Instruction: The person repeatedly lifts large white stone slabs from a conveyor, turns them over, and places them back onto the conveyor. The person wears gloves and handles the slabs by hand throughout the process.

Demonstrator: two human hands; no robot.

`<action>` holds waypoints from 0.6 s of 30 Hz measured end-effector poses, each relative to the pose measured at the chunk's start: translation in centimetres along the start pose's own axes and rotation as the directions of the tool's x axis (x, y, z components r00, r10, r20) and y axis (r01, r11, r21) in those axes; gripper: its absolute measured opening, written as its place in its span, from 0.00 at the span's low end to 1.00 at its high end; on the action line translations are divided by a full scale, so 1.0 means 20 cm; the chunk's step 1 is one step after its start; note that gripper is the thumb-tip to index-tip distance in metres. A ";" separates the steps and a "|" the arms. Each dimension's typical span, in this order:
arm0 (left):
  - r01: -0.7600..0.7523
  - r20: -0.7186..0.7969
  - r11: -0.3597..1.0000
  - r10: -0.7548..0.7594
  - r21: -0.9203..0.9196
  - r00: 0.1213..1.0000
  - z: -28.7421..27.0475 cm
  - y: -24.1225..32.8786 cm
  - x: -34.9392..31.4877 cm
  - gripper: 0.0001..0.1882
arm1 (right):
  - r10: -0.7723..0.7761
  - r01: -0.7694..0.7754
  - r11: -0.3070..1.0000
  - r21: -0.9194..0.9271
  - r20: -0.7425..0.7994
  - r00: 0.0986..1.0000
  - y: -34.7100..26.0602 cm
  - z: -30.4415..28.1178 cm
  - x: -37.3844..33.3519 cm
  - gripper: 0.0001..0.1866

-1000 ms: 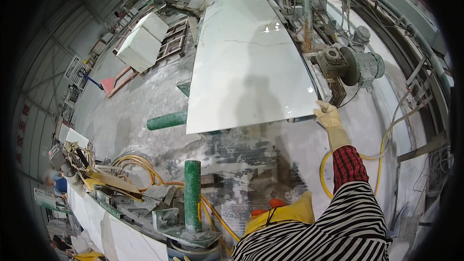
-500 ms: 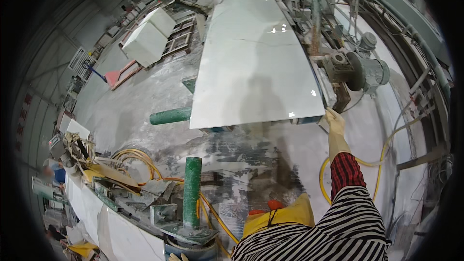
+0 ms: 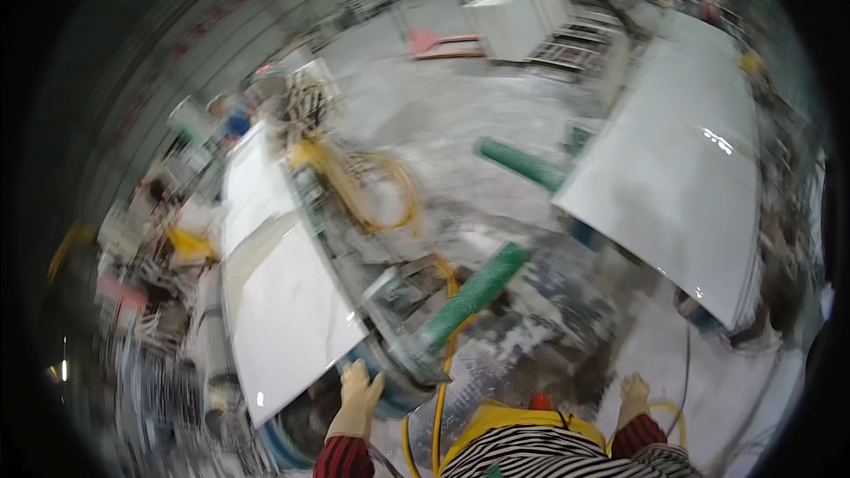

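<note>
My left hand, in a pale glove, is at the near end of the left white slab, beside the blue roller. Its thumb and fingers look apart; whether it touches the slab edge or the roller is too blurred to tell. Off to the right, my right hand, also gloved, is low over the floor and holds nothing that I can see; its fingers look slightly apart. A second large glossy white slab lies on a conveyor beyond it, at the right.
A green post leans across between the conveyors. Another green cylinder sticks out beside the right slab. Yellow hose runs along the wet floor. Stacked white blocks stand far back near a red pallet jack.
The view has swung left, bringing the left slab into full sight. My right hand has come away from the right slab's corner. My left hand now shows at the left slab's end.
</note>
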State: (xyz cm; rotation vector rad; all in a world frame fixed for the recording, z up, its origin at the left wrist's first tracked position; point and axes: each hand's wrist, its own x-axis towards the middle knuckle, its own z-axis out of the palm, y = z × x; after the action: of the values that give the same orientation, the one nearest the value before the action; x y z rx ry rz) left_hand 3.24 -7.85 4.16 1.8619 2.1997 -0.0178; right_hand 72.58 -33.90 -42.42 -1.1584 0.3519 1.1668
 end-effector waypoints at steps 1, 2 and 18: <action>0.001 0.032 1.000 -0.002 0.026 0.999 -0.06 0.11 0.06 0.42 | -0.012 0.014 0.999 -0.029 0.051 0.999 0.00 0.08 0.04 0.28; 0.022 0.069 0.999 -0.025 0.038 0.997 -0.06 0.12 0.09 0.41 | -0.015 0.024 0.996 -0.081 0.111 0.994 -0.02 0.18 0.09 0.26; -0.317 -0.309 0.940 0.340 0.125 0.888 -0.21 -0.61 -0.34 0.27 | 0.038 0.649 0.127 -0.750 0.657 0.753 0.59 2.52 -1.17 0.23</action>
State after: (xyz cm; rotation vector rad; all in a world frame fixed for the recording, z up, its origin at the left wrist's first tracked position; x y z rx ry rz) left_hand -8.41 -15.91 7.69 2.4069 2.0627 0.3029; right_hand 36.54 -4.31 -9.97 -1.7666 -1.3502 1.2035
